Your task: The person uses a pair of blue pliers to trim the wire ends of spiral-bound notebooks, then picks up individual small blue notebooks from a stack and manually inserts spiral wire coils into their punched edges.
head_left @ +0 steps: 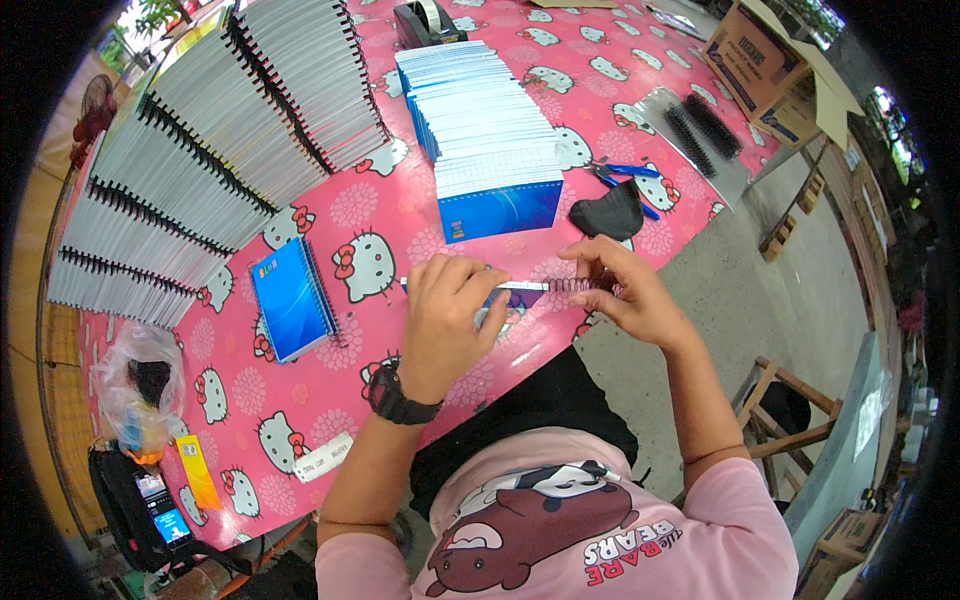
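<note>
My left hand (pixel 452 310) is closed on a thin booklet (pixel 525 286), held edge-on above the table so that its white page edge shows. At the booklet's right end my right hand (pixel 628 290) pinches a dark spiral binding coil (pixel 568 285) between thumb and fingers. The coil's near end meets the booklet; how far it runs through the holes is hidden. Left of my hands lies a blue spiral notebook (pixel 292 300). Beyond them stands a long row of blue-covered booklets (pixel 500 205) with white page edges. Blue-handled pliers (pixel 625 178) lie beside a black pouch-like piece (pixel 608 212).
Tall stacks of bound notebooks (pixel 190 150) fill the left. Black coils (pixel 705 132) lie on a clear sheet at the far right, near a cardboard box (pixel 755 55). A tape dispenser (pixel 432 22), plastic bag (pixel 140 375), phone (pixel 165 515) and white tag (pixel 323 457) sit around the pink table.
</note>
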Action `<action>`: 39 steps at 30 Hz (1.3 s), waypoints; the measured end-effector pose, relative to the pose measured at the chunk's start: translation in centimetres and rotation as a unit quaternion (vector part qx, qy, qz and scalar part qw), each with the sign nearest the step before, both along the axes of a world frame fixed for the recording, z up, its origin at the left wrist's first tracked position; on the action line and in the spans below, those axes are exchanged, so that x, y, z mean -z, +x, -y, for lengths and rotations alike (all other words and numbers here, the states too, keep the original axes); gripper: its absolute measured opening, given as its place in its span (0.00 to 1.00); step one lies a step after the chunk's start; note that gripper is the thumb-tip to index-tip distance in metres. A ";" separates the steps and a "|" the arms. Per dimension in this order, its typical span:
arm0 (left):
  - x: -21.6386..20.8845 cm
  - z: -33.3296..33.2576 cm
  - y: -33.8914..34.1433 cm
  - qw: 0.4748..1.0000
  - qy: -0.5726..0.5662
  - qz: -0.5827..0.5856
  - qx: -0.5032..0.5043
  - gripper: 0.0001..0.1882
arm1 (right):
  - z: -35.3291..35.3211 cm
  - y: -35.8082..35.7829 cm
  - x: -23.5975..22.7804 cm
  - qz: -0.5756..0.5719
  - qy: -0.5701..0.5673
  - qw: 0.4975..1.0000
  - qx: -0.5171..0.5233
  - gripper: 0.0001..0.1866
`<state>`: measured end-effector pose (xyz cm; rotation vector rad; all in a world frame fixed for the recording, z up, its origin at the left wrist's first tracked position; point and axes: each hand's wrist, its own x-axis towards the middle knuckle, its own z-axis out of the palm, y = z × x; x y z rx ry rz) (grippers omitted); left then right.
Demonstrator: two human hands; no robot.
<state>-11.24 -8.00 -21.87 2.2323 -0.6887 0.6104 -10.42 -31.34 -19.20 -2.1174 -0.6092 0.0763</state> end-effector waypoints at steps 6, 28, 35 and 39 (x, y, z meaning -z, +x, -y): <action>-0.5 1.8 -0.8 1.000 0.025 0.014 -0.007 0.14 | -0.2 -0.5 0.0 -0.112 0.073 0.991 -0.014 0.23; -0.7 1.5 -0.7 0.994 0.088 -0.043 0.058 0.12 | 3.9 5.1 5.7 0.244 -0.261 0.884 0.302 0.36; -1.1 -0.3 0.2 0.997 0.062 -0.004 0.044 0.17 | 2.3 1.5 2.6 -0.191 0.124 0.972 0.048 0.30; -0.9 -2.3 0.9 0.993 0.089 -0.063 0.041 0.15 | 1.3 0.2 3.0 -0.195 0.320 0.919 -0.123 0.38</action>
